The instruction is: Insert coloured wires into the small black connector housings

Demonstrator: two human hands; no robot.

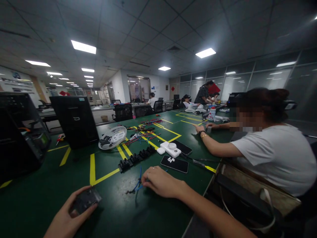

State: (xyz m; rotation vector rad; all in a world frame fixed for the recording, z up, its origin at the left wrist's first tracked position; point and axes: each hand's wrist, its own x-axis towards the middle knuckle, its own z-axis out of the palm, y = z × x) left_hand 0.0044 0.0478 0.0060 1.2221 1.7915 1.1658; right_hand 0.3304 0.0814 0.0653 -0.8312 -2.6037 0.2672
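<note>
My left hand [71,211] grips a small dark block-shaped part [85,200] between thumb and fingers, low at the left above the green table. Its exact kind is not clear. My right hand [159,181] is closed, its fingertips pinched at a short blue wire [139,182] on the table. Part of the wire is hidden by the fingers, and dark scraps lie beside it. Just beyond stands a row of black blocky components [136,158]. A phone [174,164] with white earbuds [170,159] on it lies past my right hand.
A white plastic basket [116,137] with dark parts sits near a black computer case [74,122]. Colourful wires [146,132] lie farther back. A white device [170,149] rests by a second phone. At the right a co-worker in a white shirt [277,155] leans over the table.
</note>
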